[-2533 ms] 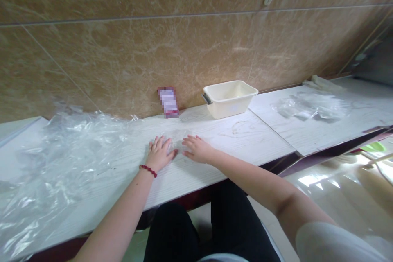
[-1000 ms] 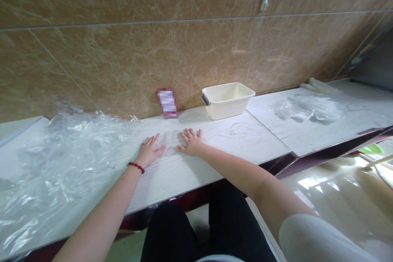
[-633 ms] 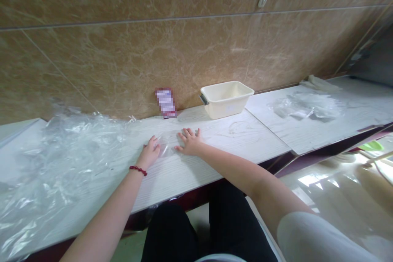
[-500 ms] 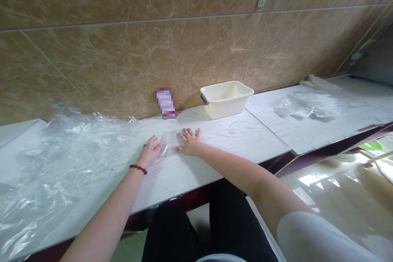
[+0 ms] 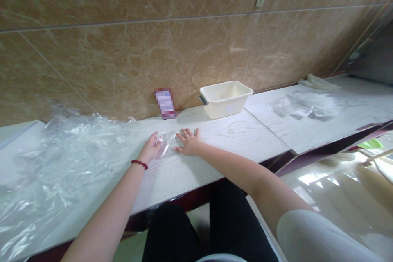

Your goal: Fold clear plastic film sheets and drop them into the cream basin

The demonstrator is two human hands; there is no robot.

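A small clear plastic bag [image 5: 166, 145] lies on the white wood-grain table [image 5: 215, 163] between my hands. My left hand [image 5: 150, 148], with a red bead bracelet [image 5: 139, 164] at its wrist, has its fingers closed on the bag's left edge. Spread flat, my right hand [image 5: 190, 142] presses its fingertips and thumb at the bag's right end. A large heap of clear plastic bags [image 5: 76, 155] covers the table to the left of my left hand.
Behind my right hand stands a cream plastic bin [image 5: 229, 108] with a grey handle. A blurred-out phone-like item [image 5: 165, 103] leans against the tiled wall [image 5: 123, 61]. Farther right lie more clear bags [image 5: 307, 105] and a pale cloth-like item [image 5: 321, 82].
The bag between my hands shows more creases and shine, its left part slightly raised. My left hand has turned a little; my right hand stays in place.
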